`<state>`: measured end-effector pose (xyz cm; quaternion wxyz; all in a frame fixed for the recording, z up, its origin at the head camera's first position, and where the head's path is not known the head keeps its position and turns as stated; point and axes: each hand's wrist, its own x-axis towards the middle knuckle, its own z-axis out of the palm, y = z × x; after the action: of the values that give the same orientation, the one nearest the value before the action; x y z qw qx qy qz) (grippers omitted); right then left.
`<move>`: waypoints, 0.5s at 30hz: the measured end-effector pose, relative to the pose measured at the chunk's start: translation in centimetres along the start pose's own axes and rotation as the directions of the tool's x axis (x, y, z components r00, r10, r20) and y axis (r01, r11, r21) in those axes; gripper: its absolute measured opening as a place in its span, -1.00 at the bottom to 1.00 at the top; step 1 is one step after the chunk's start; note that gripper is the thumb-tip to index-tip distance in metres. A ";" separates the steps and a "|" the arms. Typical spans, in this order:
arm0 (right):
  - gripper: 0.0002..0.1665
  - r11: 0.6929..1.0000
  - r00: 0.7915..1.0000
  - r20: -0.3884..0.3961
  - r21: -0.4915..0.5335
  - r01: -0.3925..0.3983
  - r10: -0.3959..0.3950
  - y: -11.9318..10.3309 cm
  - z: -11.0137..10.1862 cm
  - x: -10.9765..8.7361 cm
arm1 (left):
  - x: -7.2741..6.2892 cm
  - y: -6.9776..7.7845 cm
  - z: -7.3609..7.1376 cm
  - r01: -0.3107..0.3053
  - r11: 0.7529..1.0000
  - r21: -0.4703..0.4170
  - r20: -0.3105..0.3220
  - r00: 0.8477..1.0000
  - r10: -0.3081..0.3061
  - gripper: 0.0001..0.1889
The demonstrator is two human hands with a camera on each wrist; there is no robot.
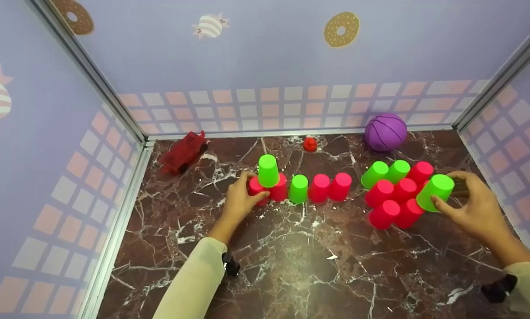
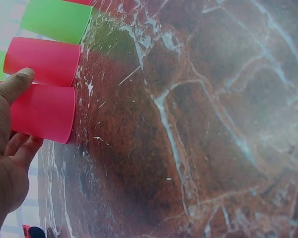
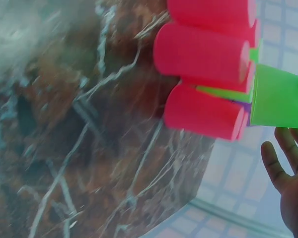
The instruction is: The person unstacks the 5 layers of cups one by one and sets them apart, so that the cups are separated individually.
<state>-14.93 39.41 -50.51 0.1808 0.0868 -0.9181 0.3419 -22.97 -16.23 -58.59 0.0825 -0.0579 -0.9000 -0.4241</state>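
Observation:
A row of upside-down cups stands mid-table. At its left end, my left hand [image 1: 240, 199] holds the leftmost red cup [image 2: 44, 114] between thumb and fingers. Beside it is another red cup [image 1: 280, 188], and a green cup [image 1: 268, 170] sits on top of this pair. Farther right in the row come a green cup [image 1: 298, 189] and two red cups [image 1: 319, 188]. My right hand [image 1: 475, 208] pinches a green cup [image 1: 436, 192], raised above the table at the right edge of a cluster of red cups [image 1: 384, 215]. Two green cups [image 1: 374, 174] stand at the cluster's back.
Behind the cluster lies a purple ball [image 1: 385, 132]. A small red object [image 1: 310, 144] is near the back wall, and a dark red toy-like block [image 1: 184, 153] lies at back left. Patterned panels [image 1: 265, 57] enclose the marbled tabletop [image 1: 291, 266] at the back and sides.

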 end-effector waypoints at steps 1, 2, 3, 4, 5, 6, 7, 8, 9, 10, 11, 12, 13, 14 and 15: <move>-0.21 1.000 1.000 0.003 0.002 -0.016 0.016 0.3 -0.2 -0.2 | 0.0 0.0 0.0 0.001 1.000 0.000 0.000 1.000 -0.001 -0.36; -0.21 1.000 1.000 0.004 0.002 -0.023 0.023 0.8 -0.3 -0.4 | 0.0 0.0 0.0 0.003 1.000 0.000 0.000 1.000 -0.003 -0.36; -0.20 1.000 1.000 0.003 -0.001 -0.031 0.031 1.1 -0.4 -0.6 | 0.0 0.0 0.0 0.005 1.000 0.000 0.001 1.000 -0.005 -0.37; -0.21 0.999 0.999 0.001 -0.005 -0.037 0.037 1.6 -0.5 -0.8 | 0.0 0.0 0.0 0.004 1.000 0.001 0.001 1.000 -0.004 -0.37; -0.21 0.999 0.999 0.001 -0.008 -0.045 0.045 2.0 -0.5 -1.0 | 0.0 0.1 0.0 0.002 1.000 0.000 0.000 1.000 -0.002 -0.37; -0.21 0.999 0.999 0.000 -0.009 -0.051 0.051 2.4 -0.5 -1.2 | -0.1 0.1 -0.1 0.001 1.000 0.000 -0.001 1.000 -0.001 -0.37; -0.21 0.999 0.999 0.001 -0.009 -0.054 0.054 2.8 -0.5 -1.4 | -0.1 0.1 0.0 -0.001 1.000 0.000 -0.002 1.000 0.001 -0.37; -0.21 0.998 0.998 0.002 -0.014 -0.057 0.057 3.1 -0.5 -1.6 | -0.1 0.1 0.0 -0.002 1.000 -0.001 -0.003 1.000 0.002 -0.36; -0.21 0.998 0.998 0.004 -0.019 -0.058 0.058 3.4 -0.4 -1.8 | -0.1 0.0 0.0 -0.001 1.000 0.000 -0.005 1.000 0.001 -0.36; -0.21 0.998 0.998 0.005 -0.021 -0.060 0.060 3.7 -0.3 -1.9 | -0.1 0.0 0.0 0.000 1.000 -0.001 -0.005 1.000 0.000 -0.36; -0.20 0.998 0.998 0.007 -0.022 -0.060 0.060 4.0 -0.2 -2.0 | -0.1 0.0 0.0 0.002 1.000 -0.001 -0.005 1.000 -0.002 -0.36; -0.19 0.998 0.998 0.010 -0.026 -0.059 0.059 4.3 -0.1 -2.2 | -0.1 0.0 0.0 0.004 1.000 -0.001 -0.005 1.000 -0.004 -0.36; -0.19 0.998 0.998 0.012 -0.032 -0.056 0.056 4.5 0.1 -2.3 | 0.0 -0.1 0.1 0.006 1.000 -0.001 -0.003 1.000 -0.006 -0.36; -0.19 0.998 0.998 0.015 -0.041 -0.057 0.058 4.7 0.2 -2.4 | 0.0 -0.1 0.1 0.008 1.000 0.000 -0.002 1.000 -0.008 -0.36; -0.18 0.997 0.998 0.020 -0.045 -0.057 0.058 4.9 0.4 -2.5 | 0.0 -0.1 0.1 0.010 1.000 0.002 -0.002 1.000 -0.010 -0.35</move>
<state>-14.17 42.92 -54.73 0.1631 0.0601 -0.9294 0.3256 -22.99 -16.23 -58.76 0.0812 -0.0528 -0.9007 -0.4236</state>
